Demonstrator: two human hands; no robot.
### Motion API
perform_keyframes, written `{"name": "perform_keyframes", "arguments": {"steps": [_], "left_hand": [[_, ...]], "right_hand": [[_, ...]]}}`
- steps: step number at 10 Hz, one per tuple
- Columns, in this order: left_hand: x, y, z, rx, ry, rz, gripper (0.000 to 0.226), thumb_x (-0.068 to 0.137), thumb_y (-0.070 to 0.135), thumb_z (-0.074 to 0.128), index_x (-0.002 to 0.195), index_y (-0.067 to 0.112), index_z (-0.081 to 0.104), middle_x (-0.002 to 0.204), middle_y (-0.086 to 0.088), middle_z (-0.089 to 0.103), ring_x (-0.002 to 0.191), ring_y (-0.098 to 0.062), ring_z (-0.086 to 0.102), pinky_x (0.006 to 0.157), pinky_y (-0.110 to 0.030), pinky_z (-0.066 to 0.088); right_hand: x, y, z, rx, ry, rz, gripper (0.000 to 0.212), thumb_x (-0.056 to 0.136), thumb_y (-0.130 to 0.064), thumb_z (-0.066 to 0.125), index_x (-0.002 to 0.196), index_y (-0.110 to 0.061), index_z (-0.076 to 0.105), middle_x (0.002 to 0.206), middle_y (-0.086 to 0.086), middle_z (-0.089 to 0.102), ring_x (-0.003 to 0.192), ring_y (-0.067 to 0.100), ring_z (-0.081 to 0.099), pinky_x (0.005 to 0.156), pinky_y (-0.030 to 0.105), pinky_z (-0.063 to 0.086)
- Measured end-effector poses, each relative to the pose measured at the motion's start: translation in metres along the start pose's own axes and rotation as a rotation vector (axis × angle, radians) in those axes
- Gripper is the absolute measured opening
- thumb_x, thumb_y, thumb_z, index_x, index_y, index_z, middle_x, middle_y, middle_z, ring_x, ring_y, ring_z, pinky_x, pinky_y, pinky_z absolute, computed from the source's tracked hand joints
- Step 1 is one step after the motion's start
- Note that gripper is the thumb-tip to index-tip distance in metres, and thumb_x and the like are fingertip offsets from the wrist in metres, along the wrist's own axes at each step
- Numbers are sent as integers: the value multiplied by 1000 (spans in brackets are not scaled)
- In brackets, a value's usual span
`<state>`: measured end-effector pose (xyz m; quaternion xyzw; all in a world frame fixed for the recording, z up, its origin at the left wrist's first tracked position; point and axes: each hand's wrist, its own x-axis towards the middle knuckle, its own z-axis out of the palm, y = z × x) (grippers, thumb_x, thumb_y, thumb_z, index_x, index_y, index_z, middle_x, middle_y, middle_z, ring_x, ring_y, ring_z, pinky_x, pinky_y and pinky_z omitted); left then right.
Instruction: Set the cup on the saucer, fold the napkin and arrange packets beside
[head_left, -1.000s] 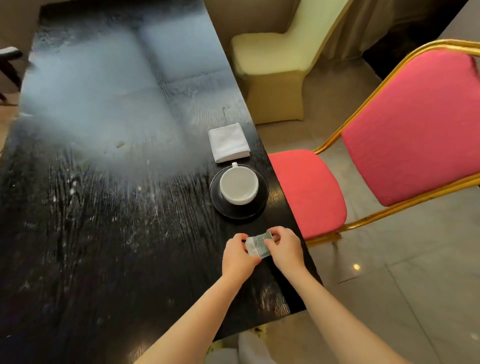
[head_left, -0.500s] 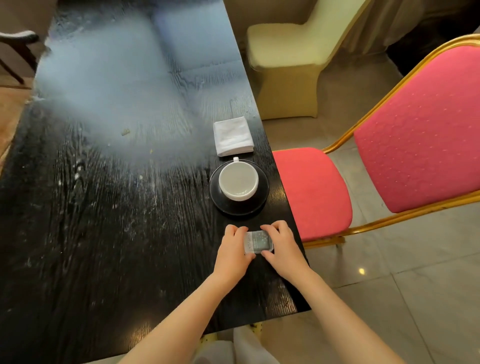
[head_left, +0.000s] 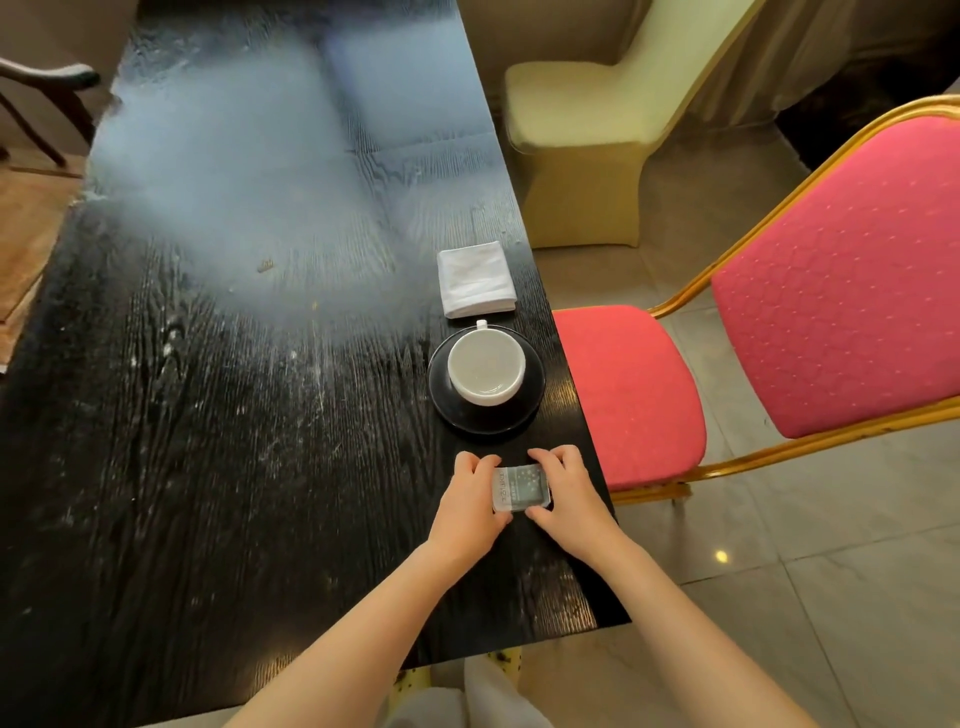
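A white cup (head_left: 486, 367) stands on a black saucer (head_left: 531, 400) near the right edge of the dark table (head_left: 218, 467). Beyond it lies a folded white napkin (head_left: 475, 279). A stack of greyish packets (head_left: 521, 487) lies flat on the table in front of the saucer. My left hand (head_left: 470, 506) pinches the stack's left side with curled fingers and thumb. My right hand (head_left: 566, 493) pinches its right side the same way. How many packets are in the stack cannot be made out.
A red chair with a gold frame (head_left: 810, 322) stands close against the table's right edge. A cream-covered chair (head_left: 587, 150) sits farther back. A dark chair arm (head_left: 47, 78) shows at the far left. Glare covers the table's far half.
Both hands have brought the packets from a lifted, tilted hold down flat onto the table in front of the saucer. Cup, saucer and napkin have not moved.
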<state>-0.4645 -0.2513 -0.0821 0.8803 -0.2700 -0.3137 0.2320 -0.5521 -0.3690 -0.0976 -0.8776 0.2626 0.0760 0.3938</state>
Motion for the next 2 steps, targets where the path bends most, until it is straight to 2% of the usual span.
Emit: {"name": "perform_keyframes", "arguments": {"steps": [1, 2], "left_hand": [[0, -1, -12, 57, -48, -44, 74, 79, 23, 70, 141, 19, 29, 138, -4, 36, 114, -17, 53, 96, -31, 49], [2, 5, -44, 159, -172, -73, 70, 81, 28, 68, 140, 17, 32, 136, -8, 46, 118, -22, 53, 97, -34, 47]], "right_hand": [[2, -6, -13, 1, -59, 85, 74, 79, -18, 68, 142, -14, 28, 130, 4, 31, 123, 18, 41, 104, 32, 41], [16, -22, -44, -119, -190, 207, 75, 79, -25, 68, 141, -11, 29, 139, 13, 29, 129, 29, 37, 106, 38, 37]]}}
